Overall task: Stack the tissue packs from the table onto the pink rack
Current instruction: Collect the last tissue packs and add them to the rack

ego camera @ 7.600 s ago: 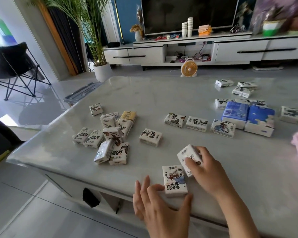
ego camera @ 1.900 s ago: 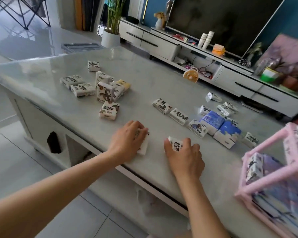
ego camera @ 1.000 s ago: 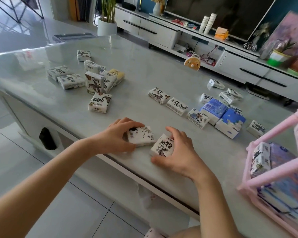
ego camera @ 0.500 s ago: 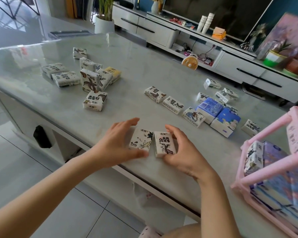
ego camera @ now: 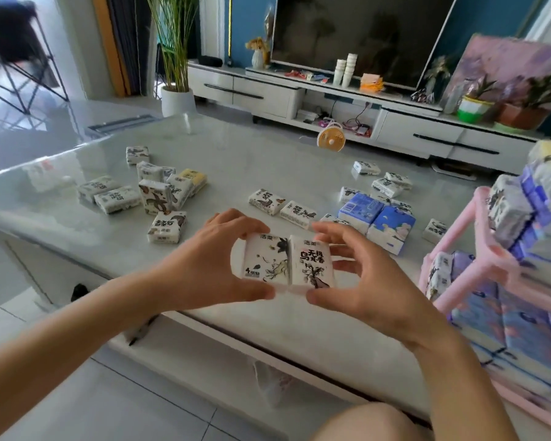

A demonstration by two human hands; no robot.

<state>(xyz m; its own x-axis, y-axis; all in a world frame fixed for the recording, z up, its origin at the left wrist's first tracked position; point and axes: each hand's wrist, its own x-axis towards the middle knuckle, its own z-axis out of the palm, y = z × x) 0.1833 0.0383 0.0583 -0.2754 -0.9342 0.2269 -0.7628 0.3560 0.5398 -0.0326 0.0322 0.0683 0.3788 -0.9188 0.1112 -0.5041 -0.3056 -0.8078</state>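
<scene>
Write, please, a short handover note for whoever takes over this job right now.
Left hand: grips the flower-print pack.
Right hand: grips the lettered pack. The two packs are held side by side, touching, printed faces up toward the camera.
Pink rack: at the right, already holding many packs on its shelves.
Table: a cluster of small packs at left, two in the middle, two blue packs and more small ones around them.
Done: part of the stacking.
Left: put the held pair on the rack, then move the rest.
</scene>
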